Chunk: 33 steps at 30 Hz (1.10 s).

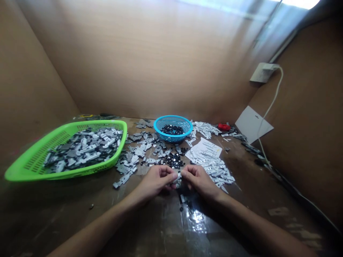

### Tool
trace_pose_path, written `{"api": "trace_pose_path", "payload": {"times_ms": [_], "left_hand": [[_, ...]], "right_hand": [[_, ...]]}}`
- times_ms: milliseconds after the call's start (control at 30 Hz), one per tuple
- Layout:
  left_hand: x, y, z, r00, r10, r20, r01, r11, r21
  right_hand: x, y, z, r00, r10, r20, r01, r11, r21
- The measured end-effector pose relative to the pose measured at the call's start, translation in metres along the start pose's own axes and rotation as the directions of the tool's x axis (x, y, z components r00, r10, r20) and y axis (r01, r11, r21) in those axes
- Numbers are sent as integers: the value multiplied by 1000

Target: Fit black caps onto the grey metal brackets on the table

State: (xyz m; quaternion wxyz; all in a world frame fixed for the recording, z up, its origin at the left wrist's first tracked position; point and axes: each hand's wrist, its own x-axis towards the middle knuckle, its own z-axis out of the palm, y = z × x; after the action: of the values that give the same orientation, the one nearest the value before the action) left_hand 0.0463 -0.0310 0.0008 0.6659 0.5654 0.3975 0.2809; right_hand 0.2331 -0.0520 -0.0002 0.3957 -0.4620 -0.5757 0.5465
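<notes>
My left hand (160,178) is closed in a pinch on a small silver-grey metal piece (177,177) in front of me. My right hand (197,179) meets it from the other side, thumb and fingers pinched at the piece's right end; whether it holds a separate small part is hidden. Just beyond my fingertips lies a heap of small black round parts (173,160). Flat silver-grey metal pieces (144,144) are scattered to the left of that heap. More light grey pieces (217,171) lie close to my right hand, partly over a white sheet (205,148).
A green basket (122,142) full of grey pieces stands at the left. Behind the heap sits a blue basket (173,117) of black parts. A red object (224,127) lies at the back right. A white cable (276,92) hangs from a wall box (261,73) down the right side.
</notes>
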Motion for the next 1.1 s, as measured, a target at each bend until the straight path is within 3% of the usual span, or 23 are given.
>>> {"api": "trace_pose_path", "payload": {"times_ms": [133,333,533,600,733,900,1100], "left_hand": [[2,-3,-1,998,53,-20,-52,999,11],[3,-4,-2,998,38,-43,-37,999,32],[0,-1,-1,997,-34,69,31,998,47],[0,-1,-2,996,-41,82,37,998,54],[2,-3,-3,1000,-2,27,2,1000,-2],[2,-3,-2,998,-13,58,14,1000,-16],[-1,0,2,997,-12,77,12,1000,1]], "right_hand": [[2,3,3,1000,15,23,-15,1000,-20],[9,8,0,996,93,11,-92,994,-61],[6,2,2,998,-33,-56,25,989,-147],[5,2,1,997,-22,-76,11,990,-139],[6,5,-3,997,79,-10,-80,991,-109],[6,7,-5,1000,-20,3,20,992,-125],[4,9,-1,1000,13,14,-13,1000,-24]]}}
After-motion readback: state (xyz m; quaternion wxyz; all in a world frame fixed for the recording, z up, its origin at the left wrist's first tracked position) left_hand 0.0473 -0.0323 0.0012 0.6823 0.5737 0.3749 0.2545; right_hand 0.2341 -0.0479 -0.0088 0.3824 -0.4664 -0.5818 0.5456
